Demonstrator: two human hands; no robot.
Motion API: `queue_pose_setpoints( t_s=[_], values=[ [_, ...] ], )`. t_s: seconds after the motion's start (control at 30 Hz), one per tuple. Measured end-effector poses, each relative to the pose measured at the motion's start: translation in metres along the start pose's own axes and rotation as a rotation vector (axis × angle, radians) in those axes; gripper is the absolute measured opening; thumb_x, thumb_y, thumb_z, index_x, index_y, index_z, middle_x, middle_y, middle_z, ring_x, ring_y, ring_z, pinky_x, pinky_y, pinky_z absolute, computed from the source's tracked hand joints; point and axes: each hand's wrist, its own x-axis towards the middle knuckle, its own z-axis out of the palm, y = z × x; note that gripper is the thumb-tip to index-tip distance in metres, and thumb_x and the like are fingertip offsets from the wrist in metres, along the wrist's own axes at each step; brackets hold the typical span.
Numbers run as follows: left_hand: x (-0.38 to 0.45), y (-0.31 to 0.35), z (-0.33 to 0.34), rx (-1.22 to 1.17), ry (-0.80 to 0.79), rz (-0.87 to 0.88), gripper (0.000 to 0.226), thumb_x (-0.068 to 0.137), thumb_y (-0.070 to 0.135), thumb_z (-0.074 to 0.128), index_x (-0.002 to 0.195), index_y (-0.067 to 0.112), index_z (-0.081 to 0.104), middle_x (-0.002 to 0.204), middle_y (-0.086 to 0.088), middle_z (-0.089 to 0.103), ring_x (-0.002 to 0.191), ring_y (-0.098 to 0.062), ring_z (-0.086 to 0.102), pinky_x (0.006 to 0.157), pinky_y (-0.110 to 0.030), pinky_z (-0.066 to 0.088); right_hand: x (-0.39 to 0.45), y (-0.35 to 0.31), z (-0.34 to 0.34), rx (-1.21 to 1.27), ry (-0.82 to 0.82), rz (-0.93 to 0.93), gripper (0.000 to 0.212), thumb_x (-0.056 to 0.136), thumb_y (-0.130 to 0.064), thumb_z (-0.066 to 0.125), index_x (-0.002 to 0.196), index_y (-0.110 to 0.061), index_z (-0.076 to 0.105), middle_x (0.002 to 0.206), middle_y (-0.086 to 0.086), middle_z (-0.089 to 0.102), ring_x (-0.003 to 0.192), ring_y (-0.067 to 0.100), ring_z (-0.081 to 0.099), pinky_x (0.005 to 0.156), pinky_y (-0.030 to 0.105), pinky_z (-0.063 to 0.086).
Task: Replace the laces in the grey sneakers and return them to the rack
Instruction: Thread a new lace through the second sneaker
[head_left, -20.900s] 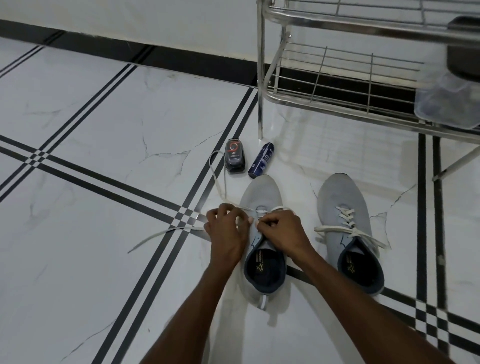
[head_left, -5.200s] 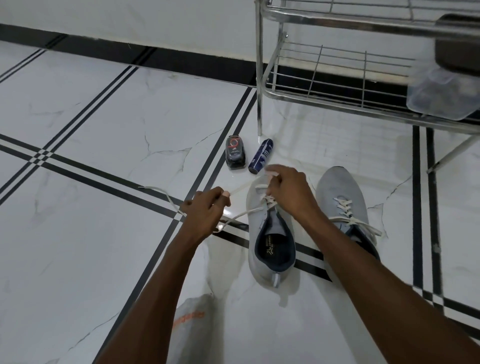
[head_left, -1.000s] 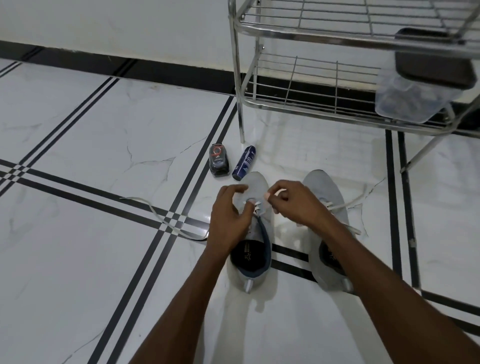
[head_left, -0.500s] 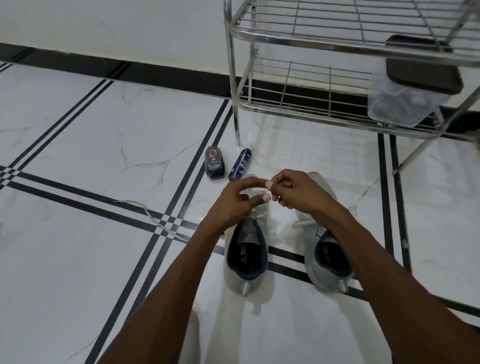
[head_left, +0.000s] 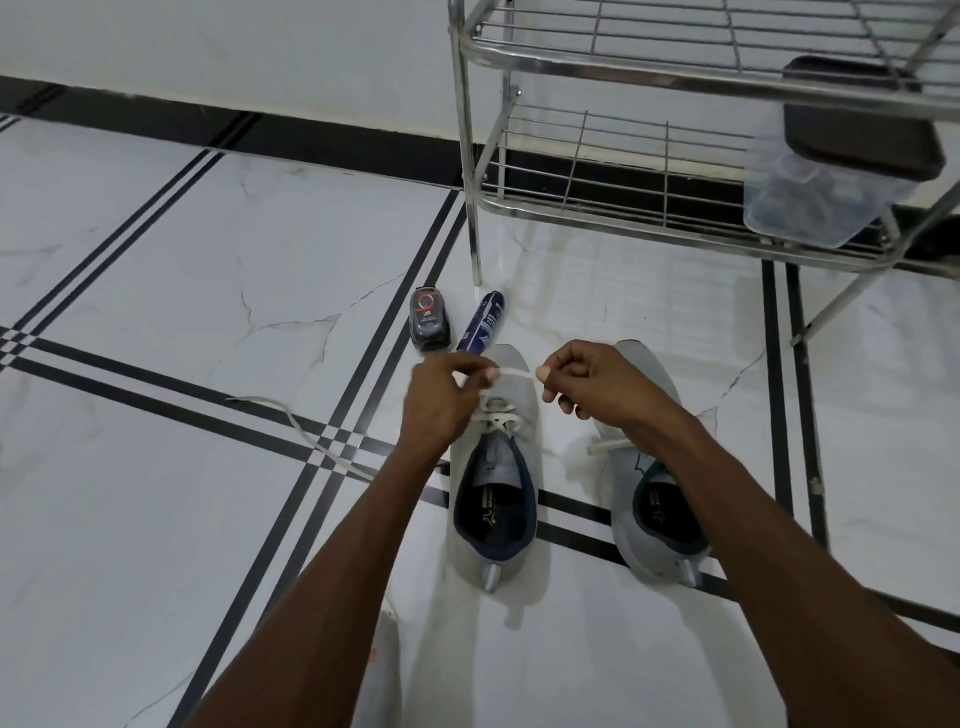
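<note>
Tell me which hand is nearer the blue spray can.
Left. The left hand sits just below the can, pinching the lace; the right hand holds the lace farther right.

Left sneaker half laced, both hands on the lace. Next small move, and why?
Probably feed the lace end into the next open eyelet. Left hand and right hand pinch a short span of white lace taut above the left sneaker; only its lower eyelets look crossed, and the tongue area nearer the collar is still bare.
</note>
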Motion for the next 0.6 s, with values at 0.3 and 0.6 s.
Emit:
queue_pose_setpoints(
  t_s=[0.3,0.6],
  values=[
    [-0.003,0.006,0.010,-0.158,-0.150,0.034,0.016,0.098,0.015,0.064,0.104,0.016,0.079,0.085,0.004,0.076,0.076,-0.008,0.069,0.069,-0.023,0.054,0.004,0.002,0.002,0.052,-0.012,0.021,0.020,0.098,-0.021,0.064,0.107,-0.004,0.062,0.083,0.006,0.076,0.065,0.014,0.058,0.063,0.031,0.044],
    [0.010,-0.003,-0.007,-0.306,0.045,-0.358,0.031,0.104,0.007,0.041,0.102,0.011,0.071,0.078,-0.010,0.075,0.048,0.004,0.054,0.046,-0.018,0.036,-0.006,-0.013,-0.008,0.107,-0.374,-0.017,0.021,0.100,-0.020,0.063,0.111,-0.002,0.058,0.093,0.012,0.074,0.071,0.016,0.061,0.061,0.028,0.045]
  ],
)
